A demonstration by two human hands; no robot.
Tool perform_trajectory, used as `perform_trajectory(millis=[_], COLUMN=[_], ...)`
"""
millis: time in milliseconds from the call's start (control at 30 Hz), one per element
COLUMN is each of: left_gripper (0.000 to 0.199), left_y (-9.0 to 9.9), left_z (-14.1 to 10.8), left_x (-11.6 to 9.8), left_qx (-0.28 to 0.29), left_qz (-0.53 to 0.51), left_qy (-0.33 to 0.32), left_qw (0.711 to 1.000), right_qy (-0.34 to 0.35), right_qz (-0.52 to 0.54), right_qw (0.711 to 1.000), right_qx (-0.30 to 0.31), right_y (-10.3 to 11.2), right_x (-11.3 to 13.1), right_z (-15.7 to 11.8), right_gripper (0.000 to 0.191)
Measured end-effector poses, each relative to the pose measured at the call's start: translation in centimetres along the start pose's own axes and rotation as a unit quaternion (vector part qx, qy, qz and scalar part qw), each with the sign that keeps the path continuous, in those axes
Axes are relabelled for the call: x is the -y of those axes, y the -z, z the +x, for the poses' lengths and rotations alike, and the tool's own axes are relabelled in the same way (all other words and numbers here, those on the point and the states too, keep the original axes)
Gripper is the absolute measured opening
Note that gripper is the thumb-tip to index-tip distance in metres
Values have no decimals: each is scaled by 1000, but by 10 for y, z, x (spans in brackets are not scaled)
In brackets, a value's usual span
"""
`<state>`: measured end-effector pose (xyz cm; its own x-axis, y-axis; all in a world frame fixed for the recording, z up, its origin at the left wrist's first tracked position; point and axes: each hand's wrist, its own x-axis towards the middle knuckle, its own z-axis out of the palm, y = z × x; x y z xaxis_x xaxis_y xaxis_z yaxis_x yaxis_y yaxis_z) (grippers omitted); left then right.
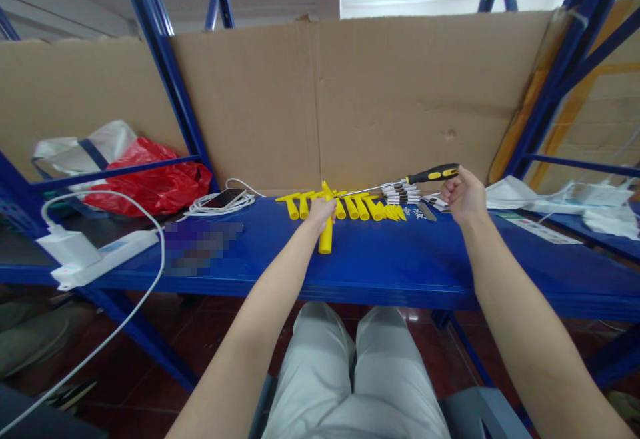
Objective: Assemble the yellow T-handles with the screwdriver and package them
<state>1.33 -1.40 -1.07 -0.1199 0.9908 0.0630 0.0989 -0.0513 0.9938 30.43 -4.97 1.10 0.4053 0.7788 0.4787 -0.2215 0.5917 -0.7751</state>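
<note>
My left hand (323,211) is closed around a yellow plastic T-shaped handle (325,239), its thick round grip pointing toward me on the blue shelf. In my right hand (465,192) is the butt of a screwdriver (433,173) with a black and yellow handle. Its long shaft runs leftward, and the tip reaches the head of the yellow handle near my left fingers; exact contact is hard to make out. Behind lies a row of similar yellow handles (361,207). Right of them are small yellow pieces (394,212) and small metal screws (418,213).
Stacked white-and-dark strips (401,193) and a grey blade-like piece (427,211) lie near the right hand. A phone (225,198) rests on a coiled white cable. A power strip (107,259), red bag (155,176) and blue posts stand left. Cardboard (400,92) walls the back.
</note>
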Motion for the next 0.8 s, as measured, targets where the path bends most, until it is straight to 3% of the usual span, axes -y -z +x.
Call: perform_trajectory(millis=[800], left_gripper=[26], left_y=[1], left_z=[0], left_x=[0], left_qx=[17], left_qz=[-15], left_qy=[0], left_qw=[1000], right_qy=[23], right_qz=[-4], right_qw=[998], right_qx=[-51], right_y=[-7], right_x=[-3], right_z=[-4], right_gripper=[58])
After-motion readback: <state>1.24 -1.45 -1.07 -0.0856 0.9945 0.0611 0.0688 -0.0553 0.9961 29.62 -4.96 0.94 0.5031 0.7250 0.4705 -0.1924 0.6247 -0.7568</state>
